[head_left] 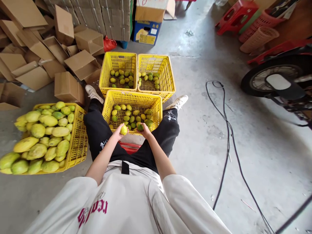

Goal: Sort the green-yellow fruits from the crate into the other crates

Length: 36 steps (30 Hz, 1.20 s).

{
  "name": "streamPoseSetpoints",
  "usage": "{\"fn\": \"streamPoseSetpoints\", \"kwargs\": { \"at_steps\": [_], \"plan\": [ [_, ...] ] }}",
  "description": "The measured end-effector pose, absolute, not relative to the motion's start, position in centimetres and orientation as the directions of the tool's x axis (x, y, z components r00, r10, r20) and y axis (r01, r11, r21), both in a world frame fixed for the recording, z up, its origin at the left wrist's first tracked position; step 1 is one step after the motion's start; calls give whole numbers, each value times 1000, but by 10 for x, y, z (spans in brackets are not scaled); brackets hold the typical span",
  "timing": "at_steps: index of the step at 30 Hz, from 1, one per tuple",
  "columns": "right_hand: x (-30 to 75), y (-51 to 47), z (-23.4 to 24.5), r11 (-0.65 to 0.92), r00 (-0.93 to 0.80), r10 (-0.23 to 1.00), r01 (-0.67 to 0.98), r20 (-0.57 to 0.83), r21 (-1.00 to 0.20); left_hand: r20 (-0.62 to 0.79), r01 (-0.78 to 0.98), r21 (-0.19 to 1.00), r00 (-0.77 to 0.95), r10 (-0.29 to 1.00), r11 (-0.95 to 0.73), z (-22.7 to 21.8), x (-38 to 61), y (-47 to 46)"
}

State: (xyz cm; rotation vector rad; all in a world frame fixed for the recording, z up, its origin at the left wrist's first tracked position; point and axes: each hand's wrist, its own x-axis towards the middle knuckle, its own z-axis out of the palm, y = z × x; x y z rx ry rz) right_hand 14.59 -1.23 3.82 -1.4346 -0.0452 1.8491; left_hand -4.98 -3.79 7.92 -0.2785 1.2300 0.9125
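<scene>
I sit with my legs spread around a yellow crate that holds several small green and yellow fruits. My left hand is closed around a yellow fruit at the crate's near edge. My right hand grips a darker green fruit right beside it. Both hands hover over the crate's near rim, close together.
Two more yellow crates with a few fruits stand behind. A crate heaped with large yellow-green fruits sits at my left. Cardboard boxes pile up at the back left. A black cable and a motorbike wheel lie on the right.
</scene>
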Motion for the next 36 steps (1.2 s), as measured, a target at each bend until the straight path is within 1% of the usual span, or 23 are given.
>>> {"fn": "streamPoseSetpoints", "kwargs": {
  "at_steps": [3, 5, 9, 11, 15, 19, 22, 24, 28, 33, 36],
  "plan": [
    [149, -11, 42, -699, -97, 572, -578, -815, -421, -905, -748, 237, 63, 421, 620, 85, -54, -37],
    [152, -12, 45, -693, -104, 564, -599, -819, -402, -896, -786, 223, 68, 439, 576, 88, -57, -38],
    [160, -13, 48, -679, -91, 548, -629, -831, -379, -861, -816, 286, 10, 508, 502, 91, -62, -40],
    [164, -14, 49, -668, -73, 545, -640, -835, -380, -854, -812, 309, -7, 521, 495, 90, -64, -41],
    [174, -17, 54, -668, -49, 538, -635, -842, -389, -854, -794, 314, 3, 520, 520, 89, -66, -40],
    [178, -21, 62, -748, -90, 514, -534, -853, -394, -859, -746, 339, 3, 511, 573, 88, -67, -39],
    [172, -25, 67, -821, -122, 497, -388, -859, -419, -859, -702, 369, -8, 511, 609, 85, -67, -38],
    [167, -27, 67, -841, -113, 502, -295, -857, -454, -861, -644, 397, -13, 509, 654, 81, -67, -38],
    [162, -28, 63, -829, -35, 540, -193, -841, -524, -872, -518, 438, -44, 488, 735, 68, -63, -36],
    [165, -27, 53, -802, 108, 569, -148, -815, -579, -877, -454, 442, -40, 478, 773, 49, -63, -36],
    [163, -28, 48, -767, 178, 612, -104, -771, -633, -853, -445, 467, -1, 522, 764, 38, -66, -37]
  ]
}}
